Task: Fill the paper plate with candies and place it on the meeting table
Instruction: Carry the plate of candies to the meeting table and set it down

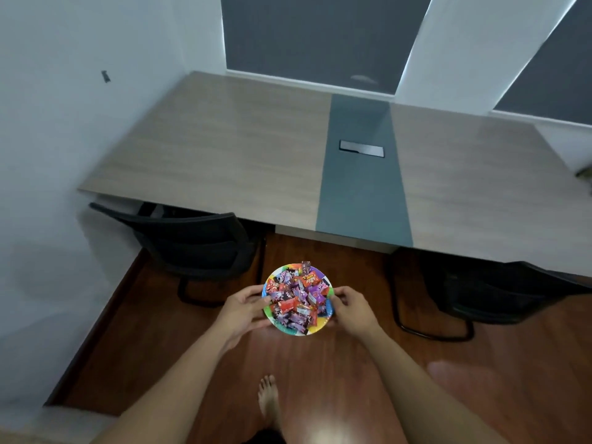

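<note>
Left hand (244,307) clamped on plate (290,330) rim, fingers curled under. Plate heaped with candies (296,299), held level over floor, short of table (205,149). Right hand (352,307) gripping opposite rim. Filling looks done; carrying step. Next: step forward, set plate flat on tabletop.

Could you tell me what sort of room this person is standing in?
Most likely a small office meeting room: a long wood-look table with a grey centre strip and a cable hatch, black office chairs tucked under it, and dark roller blinds over the windows.
</note>
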{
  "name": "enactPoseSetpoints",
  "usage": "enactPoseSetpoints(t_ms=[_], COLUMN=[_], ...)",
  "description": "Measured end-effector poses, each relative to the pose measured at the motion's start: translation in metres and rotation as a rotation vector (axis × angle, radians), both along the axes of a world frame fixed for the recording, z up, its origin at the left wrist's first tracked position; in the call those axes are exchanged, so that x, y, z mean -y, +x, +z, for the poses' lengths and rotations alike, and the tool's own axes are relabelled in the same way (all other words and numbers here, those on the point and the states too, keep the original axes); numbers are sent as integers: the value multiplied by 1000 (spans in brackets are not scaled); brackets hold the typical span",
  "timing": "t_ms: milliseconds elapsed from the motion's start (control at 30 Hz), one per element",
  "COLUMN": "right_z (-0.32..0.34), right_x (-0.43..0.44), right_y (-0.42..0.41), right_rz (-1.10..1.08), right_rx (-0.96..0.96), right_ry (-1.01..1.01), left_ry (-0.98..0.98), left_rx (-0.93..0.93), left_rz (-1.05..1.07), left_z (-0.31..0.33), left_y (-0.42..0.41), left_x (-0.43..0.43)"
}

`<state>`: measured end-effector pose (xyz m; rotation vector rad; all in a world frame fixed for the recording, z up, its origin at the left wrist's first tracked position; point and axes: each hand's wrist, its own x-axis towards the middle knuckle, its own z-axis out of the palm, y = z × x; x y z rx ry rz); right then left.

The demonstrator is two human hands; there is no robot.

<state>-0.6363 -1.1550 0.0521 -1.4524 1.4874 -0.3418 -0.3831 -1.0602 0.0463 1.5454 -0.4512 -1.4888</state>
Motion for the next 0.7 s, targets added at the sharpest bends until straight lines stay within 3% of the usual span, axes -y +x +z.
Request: enactPoseSetpoints(t_ms=[367,700], right_z=[-9,-31], right_x=[120,235], right_y=[-18,-36], right_rz=[-209,-271], right_rx=[30,65], right_ry=[16,45], left_ry=[6,60], left_rx=[-19,-13], left_rz=[-181,-231], left_z=[2,-14], left_y=[-3,-16], left_x=[169,298])
